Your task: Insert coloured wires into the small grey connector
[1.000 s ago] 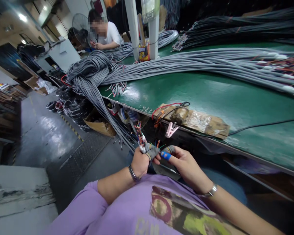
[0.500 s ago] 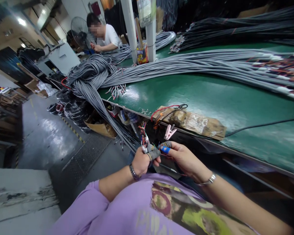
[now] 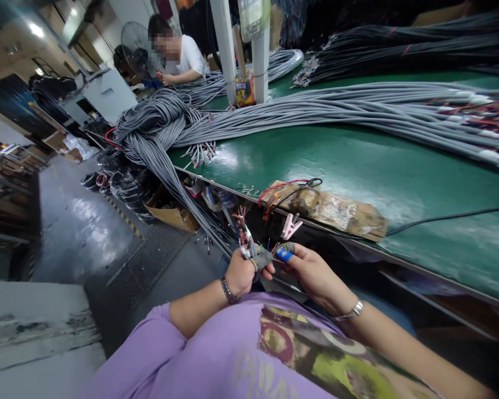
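Note:
My left hand (image 3: pixel 246 270), with grey covers on its fingers, is closed round a bundle of grey cables whose stripped ends, a tuft of coloured wires (image 3: pixel 243 230), stick up above the fist. Just to its right, my right hand (image 3: pixel 301 260) pinches thin coloured wires between thumb and forefinger; blue tape wraps the thumb. A few fine wires spread between the two hands. Both are in front of the table edge, below a pink clip (image 3: pixel 291 226).
Long grey cables (image 3: pixel 316 108) lie across the green table (image 3: pixel 241 160) and hang over its edge. A taped wooden board (image 3: pixel 336 210) sits at the edge. Behind are a post (image 3: pixel 260 66) and a person in white (image 3: pixel 189 58). An open carton (image 3: pixel 172 213) stands below.
My right hand has shifted slightly right, away from my left hand, and more thin wires show between them. My left hand holds the bundle as before.

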Action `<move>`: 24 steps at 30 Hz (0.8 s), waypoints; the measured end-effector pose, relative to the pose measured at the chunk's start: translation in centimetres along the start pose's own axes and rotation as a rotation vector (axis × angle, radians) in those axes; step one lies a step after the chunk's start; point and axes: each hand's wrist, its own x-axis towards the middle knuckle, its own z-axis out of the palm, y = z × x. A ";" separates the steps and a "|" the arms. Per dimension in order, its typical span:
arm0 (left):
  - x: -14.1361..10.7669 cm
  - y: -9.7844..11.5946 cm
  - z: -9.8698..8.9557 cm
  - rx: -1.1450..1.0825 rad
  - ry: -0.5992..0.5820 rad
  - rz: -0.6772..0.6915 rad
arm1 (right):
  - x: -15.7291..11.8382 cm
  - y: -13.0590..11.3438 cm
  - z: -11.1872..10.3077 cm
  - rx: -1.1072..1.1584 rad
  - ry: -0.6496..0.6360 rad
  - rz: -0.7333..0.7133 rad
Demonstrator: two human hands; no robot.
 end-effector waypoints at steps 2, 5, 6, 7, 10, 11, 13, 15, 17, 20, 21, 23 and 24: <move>0.0 -0.2 -0.2 -0.009 0.011 0.004 | 0.1 0.1 0.1 0.030 0.009 0.024; 0.1 -0.6 -0.4 -0.021 0.069 0.023 | 0.0 0.1 0.2 -0.022 0.076 -0.018; 0.2 -0.6 -0.4 -0.024 0.088 0.027 | 0.0 0.2 0.2 -0.055 0.092 -0.042; 0.2 -0.7 -0.4 -0.023 0.101 0.029 | -0.1 0.2 0.2 -0.087 0.099 -0.060; 0.0 -0.6 -0.3 -0.003 0.105 0.046 | 0.0 0.3 -0.2 -0.145 0.098 -0.064; -0.1 -0.5 -0.3 0.012 0.097 0.056 | 0.1 0.3 -0.4 -0.149 0.088 -0.053; -0.2 -0.4 -0.1 0.047 0.082 0.069 | 0.2 0.2 -0.6 -0.147 0.062 -0.033; -0.3 -0.5 -0.1 0.079 0.076 0.070 | 0.3 -0.1 -0.6 -0.161 0.050 -0.033; -0.3 -0.8 -0.1 0.096 0.080 0.074 | 0.4 -0.4 -0.3 -0.213 0.056 -0.045; -0.4 -1.3 -0.3 0.111 0.070 0.089 | 0.3 -0.7 0.4 -0.263 0.059 -0.063; -0.4 -1.4 -0.4 0.117 0.063 0.091 | 0.2 -0.8 0.6 -0.255 0.050 -0.066; -0.5 -1.4 -0.5 0.131 0.053 0.093 | 0.0 -0.9 0.9 -0.211 0.023 -0.069; -0.5 -1.4 -0.5 0.138 0.051 0.093 | -0.2 -0.9 1.1 -0.187 0.010 -0.070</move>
